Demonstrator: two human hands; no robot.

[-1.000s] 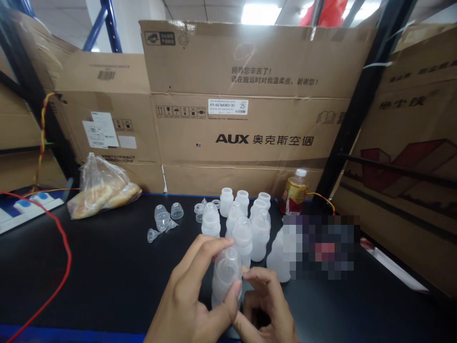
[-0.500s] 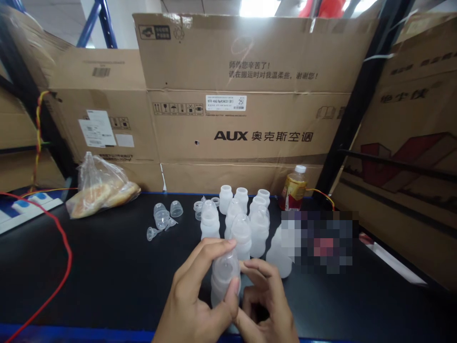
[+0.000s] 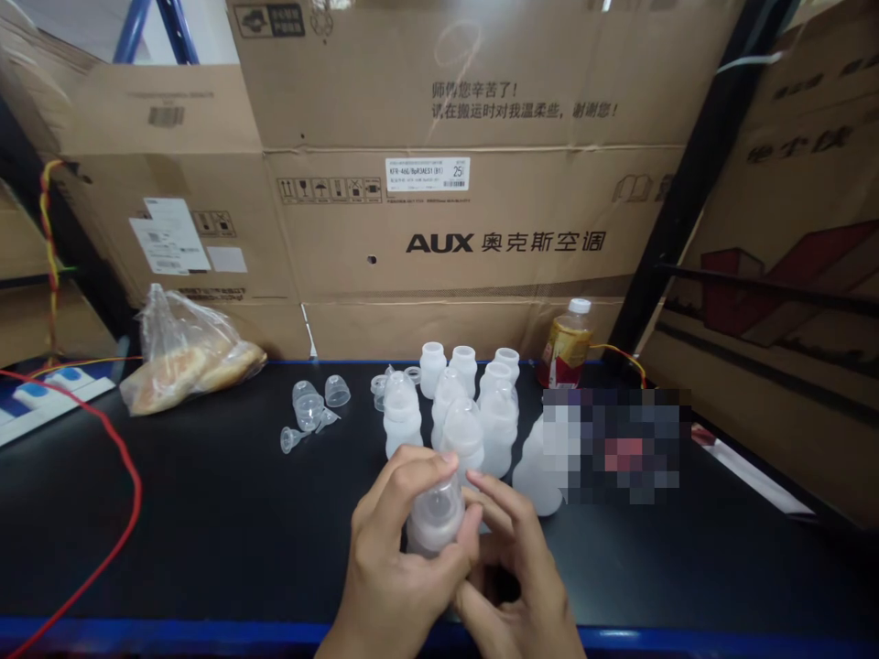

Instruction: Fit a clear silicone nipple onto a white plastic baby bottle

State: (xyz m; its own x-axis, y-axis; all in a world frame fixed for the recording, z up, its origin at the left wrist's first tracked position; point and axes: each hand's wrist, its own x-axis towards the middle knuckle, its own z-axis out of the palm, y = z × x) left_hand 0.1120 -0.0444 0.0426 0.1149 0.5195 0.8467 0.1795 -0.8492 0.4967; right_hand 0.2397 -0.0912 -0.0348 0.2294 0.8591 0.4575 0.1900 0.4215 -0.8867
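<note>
My left hand (image 3: 395, 567) wraps its fingers round a small translucent white bottle (image 3: 434, 520) with a clear dome cap, held low over the black table (image 3: 206, 531). My right hand (image 3: 515, 586) is curled close against the bottle's right side, fingertips touching it. Just beyond the hands stands a cluster of several like bottles (image 3: 473, 412), some capped, some with bare necks. Loose clear caps and small funnel-like nipples (image 3: 312, 412) lie to the left of the cluster.
A plastic bag of bread (image 3: 182, 361) lies at the back left. A drink bottle (image 3: 567, 348) stands at the back right beside a blurred patch. A red cable (image 3: 116, 513) loops over the left. Cardboard boxes (image 3: 481, 183) wall the back; a black rack post (image 3: 679, 192) rises on the right.
The view has tilted down slightly. Both hands have closed in tighter on the bottle, with the left fingers now covering more of its cap and the bottle lower in the hands.
</note>
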